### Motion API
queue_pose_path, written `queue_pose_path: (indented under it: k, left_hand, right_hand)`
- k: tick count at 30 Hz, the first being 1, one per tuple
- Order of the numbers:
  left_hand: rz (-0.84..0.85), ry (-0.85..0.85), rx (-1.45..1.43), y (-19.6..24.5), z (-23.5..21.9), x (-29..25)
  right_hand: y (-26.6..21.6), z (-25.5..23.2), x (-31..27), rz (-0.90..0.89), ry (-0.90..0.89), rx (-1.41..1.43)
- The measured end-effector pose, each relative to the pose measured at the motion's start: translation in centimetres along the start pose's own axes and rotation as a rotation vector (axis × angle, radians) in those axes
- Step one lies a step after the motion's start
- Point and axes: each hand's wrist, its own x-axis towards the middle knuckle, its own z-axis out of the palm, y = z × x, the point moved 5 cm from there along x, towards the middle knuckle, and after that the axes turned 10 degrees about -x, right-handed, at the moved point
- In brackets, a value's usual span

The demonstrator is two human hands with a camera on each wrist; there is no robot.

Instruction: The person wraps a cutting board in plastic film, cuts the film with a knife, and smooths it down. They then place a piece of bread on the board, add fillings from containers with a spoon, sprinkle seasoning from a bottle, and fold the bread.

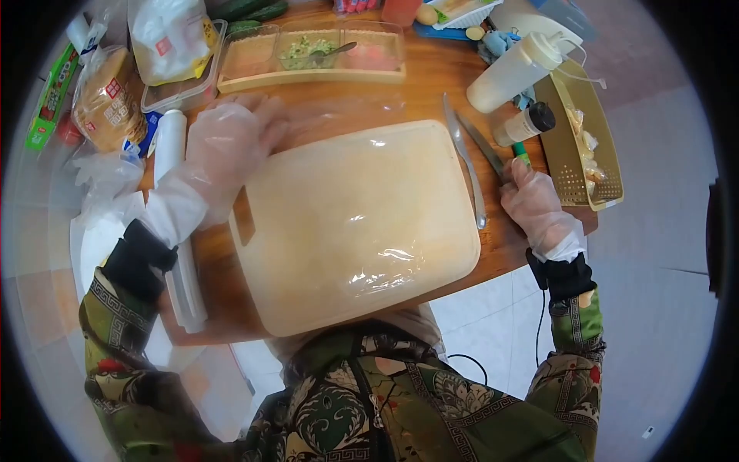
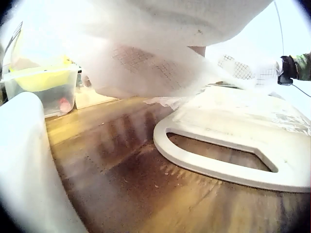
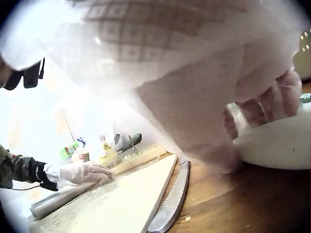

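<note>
A cream cutting board [image 1: 346, 215] lies on the wooden table, with shiny clear plastic film [image 1: 385, 269] over it. My left hand [image 1: 231, 142], in a clear plastic glove and blurred, is beyond the board's handle end, beside a long white roll [image 1: 173, 154]. In the right wrist view the left hand [image 3: 85, 173] has its fingers stretched out. At the board's right my gloved right hand [image 1: 533, 196] grips a knife [image 1: 481, 145] whose blade points away from me; its handle is hidden in the fingers. A serrated knife [image 1: 467, 165] lies between it and the board.
Behind the board stands a divided wooden tray [image 1: 308, 80] with chopped green food and a spoon. At the right are a white squeeze bottle [image 1: 512, 73], a black-capped jar [image 1: 519, 127] and a tan basket [image 1: 581, 146]. Bagged bread [image 1: 112, 100] sits at the left.
</note>
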Motion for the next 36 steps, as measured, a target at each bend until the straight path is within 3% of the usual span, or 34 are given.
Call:
queue_pose_path:
  k: [1,3,7,8,9,10,11,12,13,15,18,23,25,28,36]
  left_hand:
    - [-0.005,-0.004,-0.002,0.1,0.0,-0.3]
    - [0.239,0.099,-0.111,1.6,-0.4,-1.1]
    - [0.395,0.164,-0.037,2.4,-0.4,-3.5]
    - [0.41,0.032,-0.017,2.6,-0.1,-4.4]
    - [0.426,-0.102,0.002,2.8,0.4,-5.4]
    - [0.424,-0.108,-0.001,2.9,0.8,-6.5]
    - [0.568,-0.087,-0.129,3.6,1.3,-8.0]
    - [0.712,-0.062,-0.257,4.6,1.1,-9.3]
    - [0.712,-0.068,-0.259,4.9,0.9,-10.1]
    - [0.827,-0.287,-0.082,6.3,0.9,-11.7]
    - [0.802,-0.341,-0.06,7.1,1.1,-13.0]
    - [0.805,-0.317,-0.041,7.1,2.3,-14.0]
    - [0.794,-0.216,-0.031,7.1,2.0,-14.1]
    - [0.801,-0.23,0.04,7.2,1.8,-14.1]
    - [0.742,-0.293,-0.107,7.3,1.8,-14.3]
  right_hand:
    - [0.4,0.3,0.0,0.039,0.045,-0.048]
    - [1.1,0.4,-0.3,0.107,0.084,-0.02]
    - [0.7,-2.6,-2.4,0.189,0.154,0.104]
    - [0.2,-3.3,-3.0,0.265,0.077,0.319]
    - [-0.2,-4.0,-3.5,0.262,0.069,0.318]
    - [-0.9,-4.9,-4.0,0.156,0.136,0.349]
    - [-1.7,-5.8,-4.4,0.053,0.205,0.379]
    - [-2.5,-6.3,-4.6,0.047,0.203,0.396]
    - [-3.0,-6.6,-4.7,0.05,0.198,0.398]
    - [-4.2,-6.8,-4.4,0.016,0.149,0.474]
    - [-5.6,-6.0,-3.8,-0.039,0.079,0.607]
    - [-8.3,-6.4,-3.4,-0.162,0.072,0.495]
    - [-10.2,-7.7,-3.5,-0.462,0.218,0.379]
    - [-10.6,-7.3,-2.8,-0.479,0.075,0.452]
    - [-12.2,-8.1,-2.8,-0.602,0.105,0.315]
